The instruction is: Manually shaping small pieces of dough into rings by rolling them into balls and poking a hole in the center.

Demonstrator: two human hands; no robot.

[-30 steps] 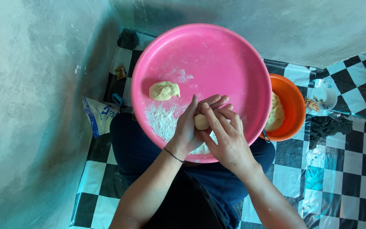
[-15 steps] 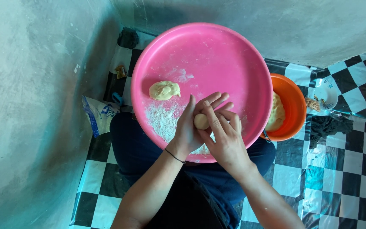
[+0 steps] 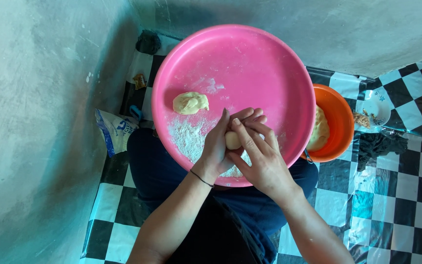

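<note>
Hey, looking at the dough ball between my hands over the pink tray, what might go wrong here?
1. The big round pink plastic tray seems to rest on your lap, so it may tip, spilling the loose white flour patch.
2. The small pale dough ball, cupped between left hand and right hand, could slip out.
3. The orange plastic bowl of dough is tucked partly under the tray's edge; a bump might upset it.

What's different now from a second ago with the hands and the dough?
Almost nothing. Both hands, left hand and right hand, still cup the dough ball over the pink tray; the fingers only shifted slightly. The flattened dough piece and orange bowl stayed put.
</note>
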